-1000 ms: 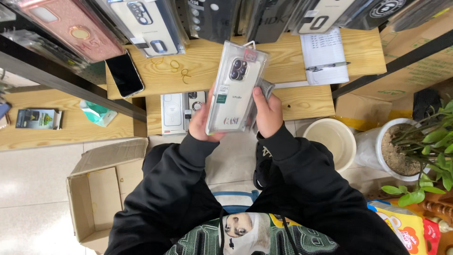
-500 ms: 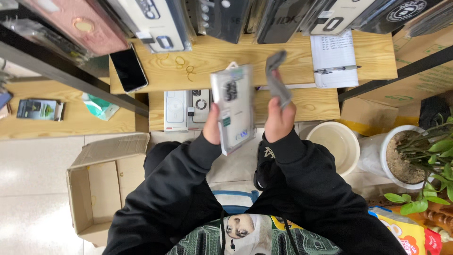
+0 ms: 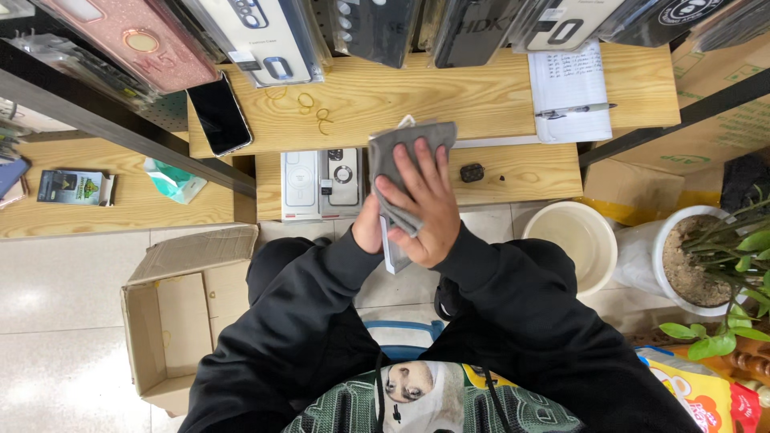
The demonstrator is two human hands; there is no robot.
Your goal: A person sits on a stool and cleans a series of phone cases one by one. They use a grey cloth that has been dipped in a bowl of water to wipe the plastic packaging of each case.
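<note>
— What are the hands doing?

— The right hand (image 3: 423,210) is lying spread over a grey cloth (image 3: 401,164), fingers flat, pressing it against a packaged case (image 3: 392,250). The left hand (image 3: 368,228) is sitting behind, mostly hidden; only its thumb side is showing at the pack's left edge, so it seems to be gripping the pack, though I cannot tell how tightly.

— Where is the pack lying against the grip?

— Between the two hands, almost fully covered by cloth and palm. Only a pale strip is sticking out below the right palm.

— What is sitting around them?

— A wooden shelf (image 3: 513,172) is running just beyond the hands, with two white case boxes (image 3: 320,183) lying flat to the left and a small dark item (image 3: 472,172) to the right. On the upper shelf a black phone (image 3: 219,114) is lying face up, near some rubber bands (image 3: 309,108), and a notepad (image 3: 569,92) with a pen (image 3: 576,110) is resting further right.

— Anything blocking?

— Nothing is standing between hands and shelf. Hanging cases (image 3: 273,36), white, pink and black, are crowding the top edge.

— And lower down?

— An open cardboard box (image 3: 172,321) on the floor at left, a cream bucket (image 3: 571,240) and a potted plant (image 3: 710,265) at right, a yellow bag (image 3: 694,393) in the corner.
</note>
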